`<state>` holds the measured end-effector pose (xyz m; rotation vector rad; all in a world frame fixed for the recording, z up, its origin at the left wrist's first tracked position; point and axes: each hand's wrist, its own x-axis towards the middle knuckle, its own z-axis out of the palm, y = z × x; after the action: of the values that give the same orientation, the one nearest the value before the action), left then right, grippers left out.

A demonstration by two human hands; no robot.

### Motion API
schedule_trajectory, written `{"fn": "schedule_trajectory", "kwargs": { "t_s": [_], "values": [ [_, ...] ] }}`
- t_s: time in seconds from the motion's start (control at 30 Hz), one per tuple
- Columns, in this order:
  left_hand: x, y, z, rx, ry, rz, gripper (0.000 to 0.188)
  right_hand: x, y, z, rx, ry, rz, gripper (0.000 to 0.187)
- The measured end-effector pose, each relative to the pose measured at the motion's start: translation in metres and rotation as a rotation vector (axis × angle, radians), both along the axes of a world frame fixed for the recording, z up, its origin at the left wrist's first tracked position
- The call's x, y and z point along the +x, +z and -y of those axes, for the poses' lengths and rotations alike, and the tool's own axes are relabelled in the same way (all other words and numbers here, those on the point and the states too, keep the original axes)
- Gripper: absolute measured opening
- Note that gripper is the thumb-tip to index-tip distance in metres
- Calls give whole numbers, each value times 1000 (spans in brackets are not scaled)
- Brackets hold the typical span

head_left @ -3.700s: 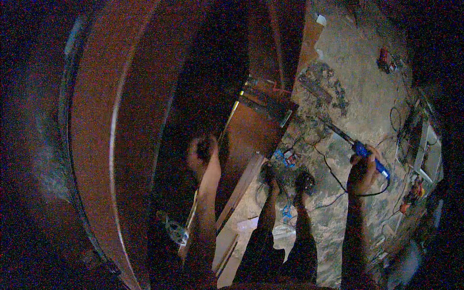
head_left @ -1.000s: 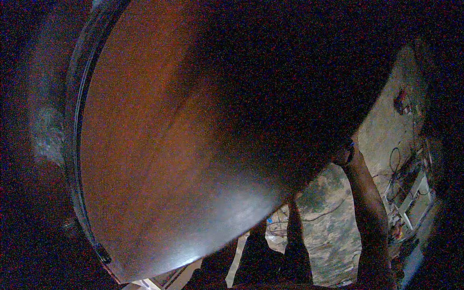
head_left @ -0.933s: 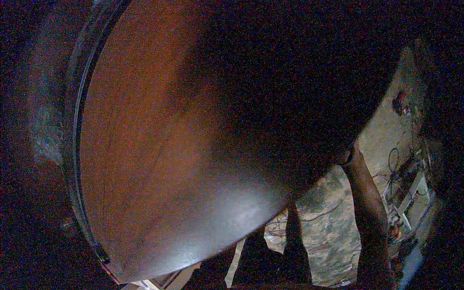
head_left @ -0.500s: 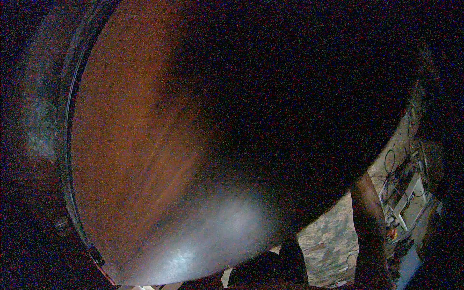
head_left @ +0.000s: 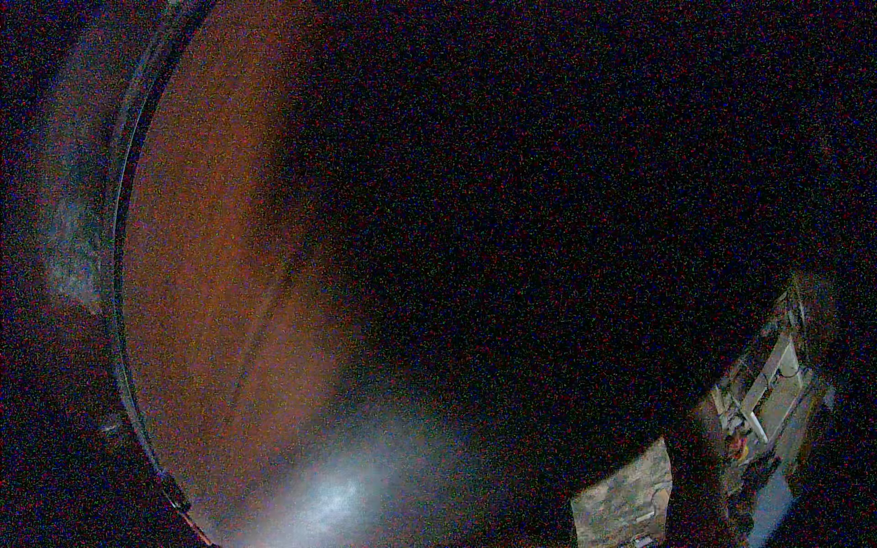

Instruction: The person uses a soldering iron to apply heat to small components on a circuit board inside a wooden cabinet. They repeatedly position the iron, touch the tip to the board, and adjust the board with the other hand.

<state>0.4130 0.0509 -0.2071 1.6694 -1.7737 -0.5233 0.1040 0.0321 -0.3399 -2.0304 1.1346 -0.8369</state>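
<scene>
A large, blurred dark surface [head_left: 512,237] very close to the camera covers most of the head view. Its left part shows reddish brown [head_left: 206,237], and a pale grey sheen [head_left: 333,493] lies on its lower part. What this surface is, I cannot make out. A dark limb-like shape [head_left: 696,484] comes up from the lower edge at right and goes behind the covering; whether it is my right forearm is unclear. Neither of my hands can be picked out, and whatever they hold or touch is hidden.
Past the covering at lower right show a patch of mottled grey-brown ground [head_left: 626,493], a pale rectangular frame [head_left: 769,388], a small orange-red item [head_left: 737,447] and a blue-grey patch [head_left: 773,507]. A thin curved black rim [head_left: 117,228] borders the left side.
The dark covering has spread lower and further right, hiding more of the ground and of the limb-like shape. A loop of cable at right is now hidden. The pale sheen has shrunk.
</scene>
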Motion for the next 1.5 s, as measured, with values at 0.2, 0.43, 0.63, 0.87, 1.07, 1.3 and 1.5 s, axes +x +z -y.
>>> {"fn": "schedule_trajectory", "kwargs": {
  "t_s": [0.2,0.43,0.63,0.87,1.07,1.3,1.5],
  "values": [
    [-29,3,28,-15,-52,-111,13,-4,-22,-2,186,143,260,53],
    [-40,-2,46,143,-9,-149,15,-1,3,3,-80,-71,18,49],
    [-38,-12,49,278,27,-169,16,7,29,14,-155,-140,-14,44],
    [-40,-8,47,158,15,-141,17,16,61,21,-218,-189,-54,39],
    [-37,-1,42,419,73,-204,18,26,81,19,-254,-227,-78,34],
    [-46,9,47,228,-47,89,25,32,101,22,-281,-270,-117,30],
    [-48,9,50,187,-100,193,29,33,115,23,-300,-298,-142,28]
  ]
}}
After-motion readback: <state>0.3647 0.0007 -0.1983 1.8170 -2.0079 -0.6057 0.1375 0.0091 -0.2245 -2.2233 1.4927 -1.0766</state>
